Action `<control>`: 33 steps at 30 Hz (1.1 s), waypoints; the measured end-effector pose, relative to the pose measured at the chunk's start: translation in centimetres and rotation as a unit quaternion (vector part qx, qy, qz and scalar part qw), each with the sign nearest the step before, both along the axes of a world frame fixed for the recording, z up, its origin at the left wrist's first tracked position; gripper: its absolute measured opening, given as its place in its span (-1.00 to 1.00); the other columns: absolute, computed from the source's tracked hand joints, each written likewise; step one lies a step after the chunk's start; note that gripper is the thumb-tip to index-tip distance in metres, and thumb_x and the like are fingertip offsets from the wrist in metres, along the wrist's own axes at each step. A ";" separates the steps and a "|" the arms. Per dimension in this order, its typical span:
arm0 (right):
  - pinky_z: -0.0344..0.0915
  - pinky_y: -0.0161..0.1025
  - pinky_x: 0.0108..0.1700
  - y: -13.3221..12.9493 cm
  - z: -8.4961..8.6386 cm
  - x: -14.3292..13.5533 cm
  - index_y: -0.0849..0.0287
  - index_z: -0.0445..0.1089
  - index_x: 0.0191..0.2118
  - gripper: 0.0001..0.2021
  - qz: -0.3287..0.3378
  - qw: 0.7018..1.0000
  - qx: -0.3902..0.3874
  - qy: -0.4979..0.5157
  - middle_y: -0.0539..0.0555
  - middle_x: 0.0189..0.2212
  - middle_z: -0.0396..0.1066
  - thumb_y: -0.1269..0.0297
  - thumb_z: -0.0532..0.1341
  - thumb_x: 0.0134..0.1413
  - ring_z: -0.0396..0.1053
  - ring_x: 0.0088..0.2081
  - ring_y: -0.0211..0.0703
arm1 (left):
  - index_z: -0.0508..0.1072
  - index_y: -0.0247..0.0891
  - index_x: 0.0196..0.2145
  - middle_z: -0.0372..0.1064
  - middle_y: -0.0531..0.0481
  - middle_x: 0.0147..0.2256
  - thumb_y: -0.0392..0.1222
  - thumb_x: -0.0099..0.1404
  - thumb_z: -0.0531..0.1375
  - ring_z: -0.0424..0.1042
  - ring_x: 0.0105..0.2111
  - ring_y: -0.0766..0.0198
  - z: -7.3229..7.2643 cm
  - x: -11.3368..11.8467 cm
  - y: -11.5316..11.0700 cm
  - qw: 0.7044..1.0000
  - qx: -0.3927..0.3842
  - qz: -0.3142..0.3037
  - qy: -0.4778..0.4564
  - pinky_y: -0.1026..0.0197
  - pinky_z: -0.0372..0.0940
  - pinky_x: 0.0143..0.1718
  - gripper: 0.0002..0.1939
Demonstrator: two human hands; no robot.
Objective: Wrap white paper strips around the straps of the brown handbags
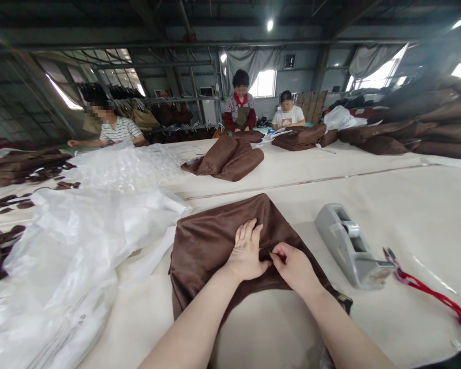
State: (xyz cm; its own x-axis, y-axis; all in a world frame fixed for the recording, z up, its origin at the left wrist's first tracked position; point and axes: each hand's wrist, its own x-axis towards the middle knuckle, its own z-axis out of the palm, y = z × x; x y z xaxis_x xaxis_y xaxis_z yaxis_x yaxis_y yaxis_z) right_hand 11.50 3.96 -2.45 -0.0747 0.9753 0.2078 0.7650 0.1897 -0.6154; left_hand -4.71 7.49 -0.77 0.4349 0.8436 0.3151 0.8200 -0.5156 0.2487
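A brown bag (203, 241) with a curved strap lies on the pale table right in front of me. My left hand (248, 253) rests flat on its middle, fingers spread and thumb toward the right. Just right of it, my right hand (292, 264) is closed in a pinch at the bag's surface. What sits between those fingertips is too small to make out. A metal fitting (343, 298) shows at the bag's lower right, beyond my right forearm.
Right of the bag stands a grey tape dispenser (340, 241), beside snips with a red cord (438, 297). Clear plastic bags (72, 241) cover the left side. More brown bags (230, 156) lie farther back. Several people work across the table (407, 200).
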 end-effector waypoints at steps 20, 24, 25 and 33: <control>0.25 -0.17 -0.36 2.9 2.9 -3.1 0.29 0.37 -0.28 -0.89 0.302 0.815 0.141 -0.474 0.20 -0.35 0.39 0.47 0.11 0.10 0.36 -0.36 -0.03 | -0.07 -0.39 0.26 -0.42 -0.35 0.31 0.36 -0.27 0.27 -0.45 0.30 -0.07 -0.2 -3.9 1.7 0.995 -0.076 -0.032 0.055 -0.12 -0.44 0.25 0.27; 0.23 -0.19 -0.30 4.2 4.2 -3.7 0.34 0.40 -0.24 -0.85 0.339 0.799 0.107 -0.485 0.23 -0.34 0.41 0.42 0.13 0.08 0.37 -0.33 -0.04 | -0.04 -0.37 0.25 -0.40 -0.33 0.31 0.35 -0.25 0.27 -0.43 0.30 -0.06 -0.1 -3.8 1.7 0.995 -0.076 -0.030 0.051 -0.10 -0.45 0.25 0.23; 0.23 -0.19 -0.28 4.4 4.4 -3.7 0.34 0.40 -0.24 -0.84 0.341 0.800 0.099 -0.484 0.23 -0.33 0.40 0.42 0.13 0.08 0.37 -0.32 -0.04 | -0.03 -0.36 0.25 -0.39 -0.32 0.31 0.35 -0.24 0.27 -0.43 0.30 -0.05 0.0 -3.8 1.6 0.995 -0.080 -0.030 0.052 -0.10 -0.45 0.25 0.22; 0.16 -0.23 -0.29 5.7 4.7 2.8 0.28 0.38 -0.35 -0.85 0.264 0.821 0.062 -0.503 0.21 -0.37 0.40 0.45 0.06 0.10 0.36 -0.34 -0.09 | 0.05 -0.36 0.23 -0.33 -0.30 0.31 0.30 -0.25 0.30 -0.36 0.30 -0.06 1.6 -4.2 1.6 0.985 -0.142 -0.059 0.082 -0.06 -0.40 0.26 0.18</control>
